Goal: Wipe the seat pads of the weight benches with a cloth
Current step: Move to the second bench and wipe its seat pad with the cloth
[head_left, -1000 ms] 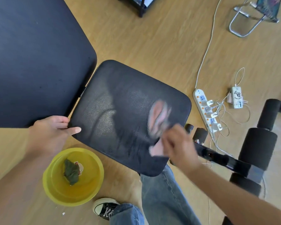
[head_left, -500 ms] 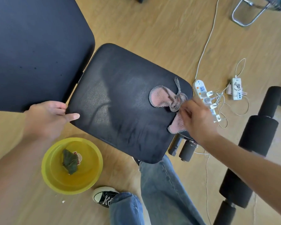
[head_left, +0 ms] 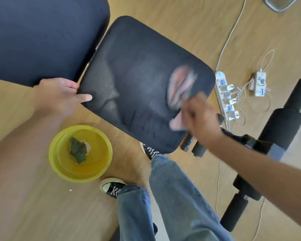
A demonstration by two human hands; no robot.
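Observation:
A black seat pad [head_left: 137, 80] of a weight bench fills the middle of the view, with the larger back pad [head_left: 42, 35] at the upper left. My right hand [head_left: 201, 119] is shut on a pink cloth [head_left: 180, 84], which lies blurred on the pad's right part. My left hand [head_left: 59, 98] grips the seat pad's near-left corner, thumb on top. A wet sheen shows on the pad near the cloth.
A yellow basin [head_left: 80, 174] with water and a dark green rag [head_left: 77, 150] sits on the wooden floor by my feet. A white power strip [head_left: 224, 94] with plugs and cables lies right of the pad. Black foam rollers [head_left: 283, 126] stand at right.
My right hand has swept the pink cloth back toward the pad's near-right side after reaching the right edge. The left hand keeps its grip on the corner.

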